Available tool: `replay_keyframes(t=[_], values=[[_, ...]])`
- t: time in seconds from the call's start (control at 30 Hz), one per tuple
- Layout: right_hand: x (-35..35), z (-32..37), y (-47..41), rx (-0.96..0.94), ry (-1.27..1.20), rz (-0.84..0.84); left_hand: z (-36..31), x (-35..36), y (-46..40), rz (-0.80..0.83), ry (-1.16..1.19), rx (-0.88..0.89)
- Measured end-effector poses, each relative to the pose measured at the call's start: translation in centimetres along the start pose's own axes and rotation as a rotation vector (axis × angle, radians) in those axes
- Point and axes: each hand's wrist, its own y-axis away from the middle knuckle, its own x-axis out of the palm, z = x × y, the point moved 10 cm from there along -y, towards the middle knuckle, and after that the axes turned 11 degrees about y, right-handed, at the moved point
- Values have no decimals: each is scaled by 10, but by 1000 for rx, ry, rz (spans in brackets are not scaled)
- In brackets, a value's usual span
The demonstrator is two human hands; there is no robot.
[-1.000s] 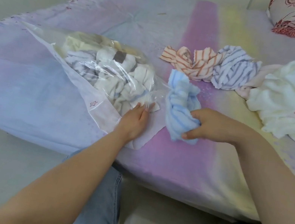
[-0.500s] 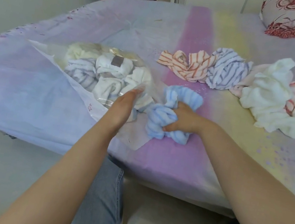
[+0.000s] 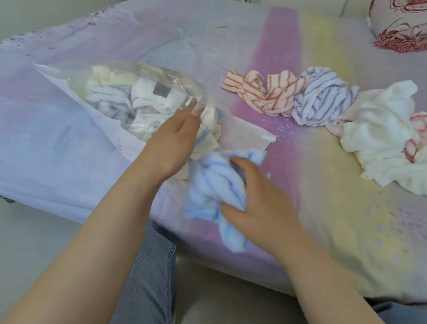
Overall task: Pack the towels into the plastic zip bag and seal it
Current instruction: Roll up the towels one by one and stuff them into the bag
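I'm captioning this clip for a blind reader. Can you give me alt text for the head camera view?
The right hand grips a crumpled blue striped towel at the mouth of a plastic zip bag on a bed, while the left hand lifts the bag's upper layer. More loose towels lie beyond.

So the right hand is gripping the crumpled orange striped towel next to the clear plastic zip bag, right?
Not quite. The head view shows the right hand gripping the crumpled light blue striped towel beside the clear plastic zip bag; the orange striped towel lies untouched farther back.

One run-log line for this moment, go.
left hand: open at zip bag mouth | right hand: grips blue striped towel | bag: unsealed | loose towels: on bed
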Motion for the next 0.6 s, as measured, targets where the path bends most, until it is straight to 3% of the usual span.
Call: replay_keyframes(t=[0.13,0.2,0.3,0.37,0.53,0.6], values=[[21,22,-59,-17,-169,-74,-21,-5,16,-27,-20,31],[48,27,-80,7,-94,-67,-26,-11,24,-46,63,6],[118,26,-83,-5,247,302,-26,-20,31,-52,146,-16],[134,23,-75,-47,241,394,-22,-22,32,-21,171,-39],[67,15,-43,8,-28,-181,-7,-11,29,33,383,-128],[67,7,-31,38,-104,-198,-7,-9,28,17,422,-115]])
